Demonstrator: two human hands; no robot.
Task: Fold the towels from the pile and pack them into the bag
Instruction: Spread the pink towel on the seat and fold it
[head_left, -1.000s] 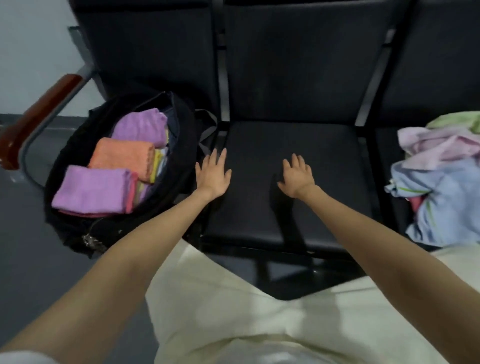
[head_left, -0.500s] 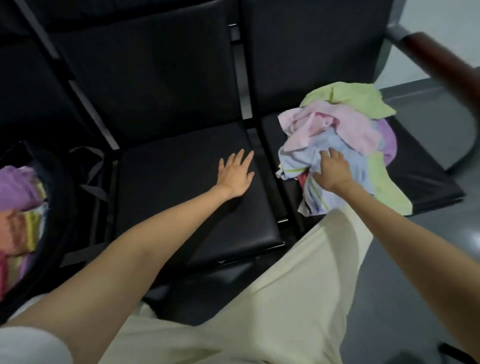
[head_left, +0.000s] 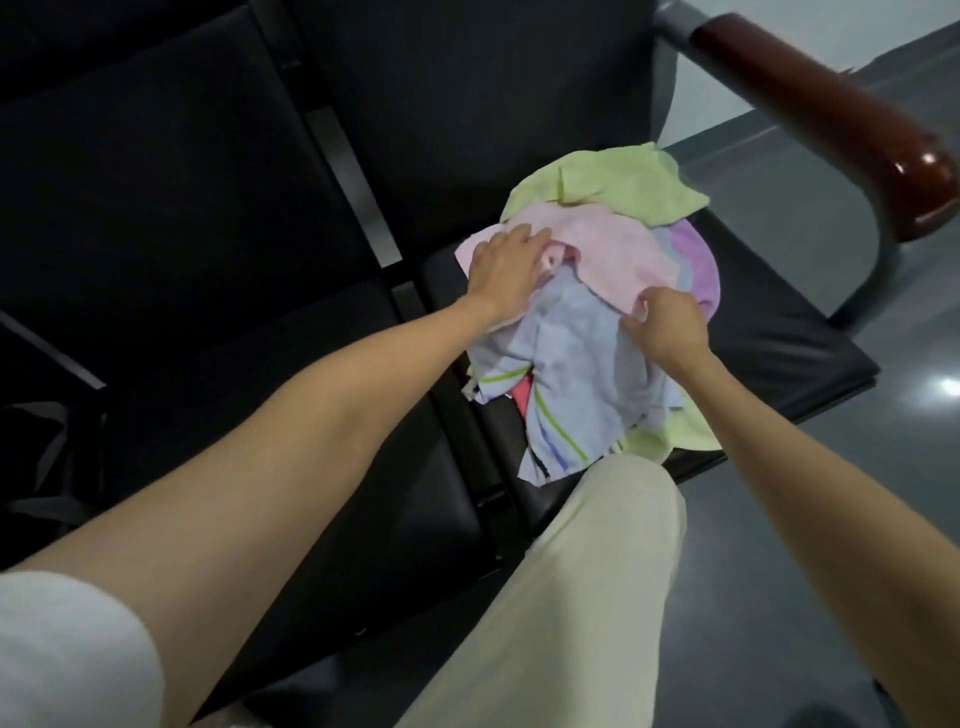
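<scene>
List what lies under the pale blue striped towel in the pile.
Under the blue towel, a red cloth peeks out at its left edge and a light green towel at its lower right. Everything else beneath it is covered.

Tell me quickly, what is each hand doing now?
Left hand: open, fingers resting on the pink towel.
Right hand: pinching the pink towel's edge, over the blue towel.

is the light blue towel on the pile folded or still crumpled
Crumpled, not folded: the light blue towel lies rumpled and uneven on the pile, its striped edge hanging over the seat front.
</scene>
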